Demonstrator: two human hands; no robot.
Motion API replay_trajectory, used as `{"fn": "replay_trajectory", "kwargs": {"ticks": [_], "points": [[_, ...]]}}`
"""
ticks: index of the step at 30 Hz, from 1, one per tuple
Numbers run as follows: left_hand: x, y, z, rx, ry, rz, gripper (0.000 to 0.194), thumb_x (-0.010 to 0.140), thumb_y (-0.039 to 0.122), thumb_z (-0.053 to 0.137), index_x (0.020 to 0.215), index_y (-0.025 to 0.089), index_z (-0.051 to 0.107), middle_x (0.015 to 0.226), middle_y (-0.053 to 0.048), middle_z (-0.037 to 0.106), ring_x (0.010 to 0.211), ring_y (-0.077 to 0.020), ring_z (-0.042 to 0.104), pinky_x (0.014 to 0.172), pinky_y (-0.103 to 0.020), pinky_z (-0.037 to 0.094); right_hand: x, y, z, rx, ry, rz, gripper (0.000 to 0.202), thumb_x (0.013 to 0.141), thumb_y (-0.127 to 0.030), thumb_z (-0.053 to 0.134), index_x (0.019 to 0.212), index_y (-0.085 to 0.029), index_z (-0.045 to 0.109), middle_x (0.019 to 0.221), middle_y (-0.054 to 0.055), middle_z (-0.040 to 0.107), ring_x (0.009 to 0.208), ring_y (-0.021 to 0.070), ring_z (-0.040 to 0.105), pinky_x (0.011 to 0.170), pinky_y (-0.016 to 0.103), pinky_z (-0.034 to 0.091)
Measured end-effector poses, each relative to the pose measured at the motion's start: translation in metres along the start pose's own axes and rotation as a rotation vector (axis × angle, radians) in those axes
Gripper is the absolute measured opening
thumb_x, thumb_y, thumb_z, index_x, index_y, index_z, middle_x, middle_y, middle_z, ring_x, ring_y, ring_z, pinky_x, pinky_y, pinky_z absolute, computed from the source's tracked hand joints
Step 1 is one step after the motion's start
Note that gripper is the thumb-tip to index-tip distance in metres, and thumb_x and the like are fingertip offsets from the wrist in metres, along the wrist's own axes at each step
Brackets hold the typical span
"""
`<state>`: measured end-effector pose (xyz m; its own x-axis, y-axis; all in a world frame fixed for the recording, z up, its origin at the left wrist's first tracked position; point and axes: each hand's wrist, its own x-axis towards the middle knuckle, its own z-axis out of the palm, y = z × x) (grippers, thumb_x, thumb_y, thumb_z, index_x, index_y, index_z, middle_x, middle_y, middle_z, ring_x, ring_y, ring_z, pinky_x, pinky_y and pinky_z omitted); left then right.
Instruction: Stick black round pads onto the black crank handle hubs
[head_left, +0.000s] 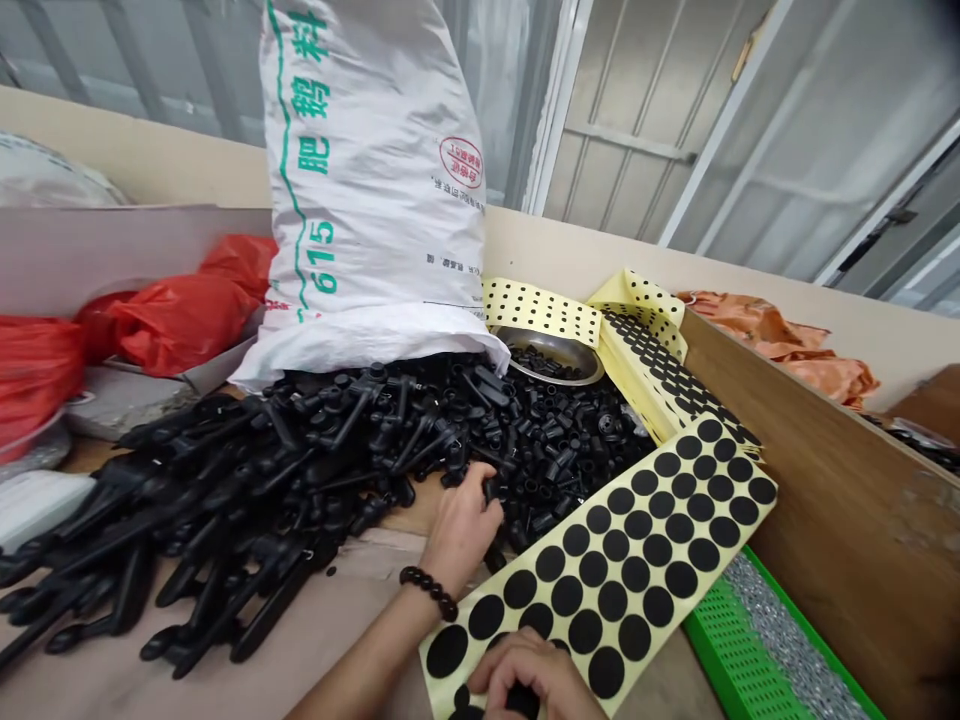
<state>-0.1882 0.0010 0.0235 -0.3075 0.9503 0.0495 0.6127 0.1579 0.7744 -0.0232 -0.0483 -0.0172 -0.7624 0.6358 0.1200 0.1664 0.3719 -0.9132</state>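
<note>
My left hand (466, 515), a dark bead bracelet (429, 590) at its wrist, reaches to the near edge of a pile of small black plastic caps (559, 440). Its thumb and fingers are closed around one small black plastic cap (491, 489). Low in the view, my right hand (544, 672) is curled over the near end of a yellow backing sheet (667, 495) with rows of round black stickers. A dark round piece (523, 700) shows between its fingers; its kind is mostly hidden by the hand and the frame edge.
Black plastic handles (255, 500) lie heaped at left, before a white woven sack (382, 180). Behind the caps stands a metal bowl (592, 372) beside folded sticker sheets (667, 375). A green basket (739, 640) of small metal parts and a wooden board (825, 510) flank the right. Red bags (184, 320) lie left.
</note>
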Motion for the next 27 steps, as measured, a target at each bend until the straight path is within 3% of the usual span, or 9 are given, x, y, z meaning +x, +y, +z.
{"fn": "replay_trajectory", "kwargs": {"ticks": [3, 6, 9, 12, 15, 18, 22, 27], "points": [[-0.011, -0.017, -0.012, -0.16, -0.018, -0.024, 0.03, 0.081, 0.022, 0.038, 0.11, 0.016, 0.044, 0.059, 0.005, 0.053, 0.056, -0.0149, 0.058, 0.053, -0.023, 0.044, -0.002, -0.012, -0.007, 0.177, 0.042, 0.096, 0.021, 0.076, -0.037, 0.063, 0.067, -0.018, 0.062, 0.09, 0.009, 0.069, 0.086, 0.0229, 0.062, 0.08, 0.037, 0.043], [-0.03, -0.033, -0.032, -0.183, -0.089, 0.002, 0.032, 0.08, 0.023, 0.038, 0.11, 0.015, 0.043, 0.064, 0.003, 0.056, 0.055, -0.015, 0.058, 0.05, -0.024, 0.045, -0.004, -0.019, -0.008, 0.27, 0.092, 0.16, 0.027, 0.075, -0.044, 0.062, 0.067, -0.018, 0.061, 0.09, 0.01, 0.066, 0.086, 0.0231, 0.059, 0.08, 0.037, 0.043], [-0.046, -0.042, -0.053, -0.06, -0.14, 0.061, 0.032, 0.072, 0.016, 0.043, 0.104, 0.017, 0.051, 0.069, 0.0, 0.059, 0.066, -0.0187, 0.06, 0.062, -0.03, 0.047, -0.004, -0.022, -0.008, 0.272, 0.094, 0.18, 0.026, 0.075, -0.042, 0.061, 0.067, -0.018, 0.059, 0.09, 0.009, 0.065, 0.086, 0.0223, 0.058, 0.081, 0.037, 0.042], [-0.052, -0.038, -0.061, 0.081, -0.17, 0.125, 0.022, 0.077, 0.018, 0.044, 0.095, 0.021, 0.057, 0.081, -0.003, 0.063, 0.085, -0.0232, 0.06, 0.078, -0.036, 0.044, -0.004, -0.024, -0.009, 0.268, 0.058, 0.197, 0.021, 0.076, -0.037, 0.061, 0.067, -0.018, 0.058, 0.092, 0.009, 0.064, 0.088, 0.0219, 0.058, 0.082, 0.037, 0.042], [-0.052, -0.026, -0.052, 0.182, -0.193, 0.176, 0.024, 0.082, 0.028, 0.048, 0.105, 0.021, 0.053, 0.094, -0.005, 0.063, 0.092, -0.0246, 0.059, 0.079, -0.036, 0.044, -0.005, -0.027, -0.012, 0.311, 0.06, 0.247, 0.021, 0.076, -0.037, 0.062, 0.068, -0.018, 0.058, 0.094, 0.009, 0.064, 0.089, 0.0221, 0.057, 0.081, 0.036, 0.042], [-0.05, -0.013, -0.035, 0.289, -0.203, 0.208, 0.042, 0.081, 0.019, 0.052, 0.121, 0.019, 0.043, 0.109, -0.01, 0.059, 0.1, -0.0271, 0.056, 0.081, -0.037, 0.045, -0.005, -0.029, -0.014, 0.345, 0.072, 0.294, 0.022, 0.075, -0.039, 0.062, 0.068, -0.018, 0.058, 0.095, 0.009, 0.064, 0.09, 0.0224, 0.056, 0.08, 0.035, 0.041], [-0.051, -0.001, -0.018, 0.428, -0.226, 0.218, 0.042, 0.078, -0.003, 0.038, 0.114, 0.015, 0.05, 0.101, -0.014, 0.06, 0.094, -0.0293, 0.058, 0.075, -0.04, 0.047, -0.005, -0.029, -0.014, 0.362, 0.08, 0.326, 0.022, 0.075, -0.037, 0.063, 0.067, -0.018, 0.057, 0.094, 0.008, 0.063, 0.088, 0.0214, 0.056, 0.079, 0.033, 0.041], [-0.045, 0.004, -0.019, 0.476, -0.201, 0.207, 0.044, 0.076, -0.006, 0.034, 0.113, 0.01, 0.05, 0.097, -0.019, 0.061, 0.095, -0.0332, 0.057, 0.072, -0.043, 0.046, -0.006, -0.029, -0.015, 0.417, 0.117, 0.337, 0.021, 0.073, -0.036, 0.064, 0.065, -0.018, 0.057, 0.091, 0.007, 0.063, 0.087, 0.0215, 0.055, 0.075, 0.031, 0.041]]}}
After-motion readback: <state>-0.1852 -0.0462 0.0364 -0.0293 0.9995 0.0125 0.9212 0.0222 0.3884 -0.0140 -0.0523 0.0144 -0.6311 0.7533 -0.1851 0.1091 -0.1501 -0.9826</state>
